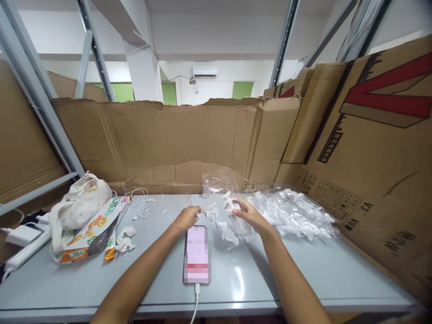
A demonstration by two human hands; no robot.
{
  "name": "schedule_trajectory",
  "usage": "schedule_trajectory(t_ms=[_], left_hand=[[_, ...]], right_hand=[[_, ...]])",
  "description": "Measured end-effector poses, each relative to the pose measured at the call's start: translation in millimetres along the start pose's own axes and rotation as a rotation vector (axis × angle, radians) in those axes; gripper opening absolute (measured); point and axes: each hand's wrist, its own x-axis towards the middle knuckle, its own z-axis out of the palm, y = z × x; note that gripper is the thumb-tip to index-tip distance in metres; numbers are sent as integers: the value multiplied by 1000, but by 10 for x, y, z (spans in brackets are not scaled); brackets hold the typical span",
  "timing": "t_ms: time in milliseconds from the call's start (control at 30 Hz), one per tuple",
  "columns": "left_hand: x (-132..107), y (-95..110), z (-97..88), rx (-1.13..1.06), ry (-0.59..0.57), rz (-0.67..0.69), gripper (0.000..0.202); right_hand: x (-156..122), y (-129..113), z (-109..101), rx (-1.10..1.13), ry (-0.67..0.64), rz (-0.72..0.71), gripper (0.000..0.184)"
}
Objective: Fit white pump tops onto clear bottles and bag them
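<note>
My right hand [245,210] is closed around a white plastic piece [231,204], with clear ridged plastic showing just under the fingers. My left hand [189,217] is curled above the top of the phone, its fingertips together; something small and whitish shows at them, too small to name. Between the hands lie small white plastic parts [211,210]. Clear plastic wrapping with white parts [227,234] is spread below my right hand. A phone [197,256] lies face up in front of me, a white cable plugged into its lower end.
On the right is a heap of clear bags with white parts [293,213]. To the left are a cloth bag [83,195], a snack box [96,229], crumpled tissue [126,239], white earphones [146,207] and a power strip [27,254]. Cardboard walls [175,139] border the grey table [155,288].
</note>
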Motion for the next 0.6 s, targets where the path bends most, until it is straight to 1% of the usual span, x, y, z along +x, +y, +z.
schedule_trajectory(t_ms=[300, 467, 600], left_hand=[[-52, 56, -61, -63, 122, -48, 30], [-94, 28, -103, -146, 119, -95, 24], [-133, -4, -106, -256, 117, -111, 18]], right_hand=[[13, 50, 21, -28, 6, -5, 47], [8, 36, 39, -21, -1, 7, 48], [6, 27, 53, -31, -5, 8, 48]])
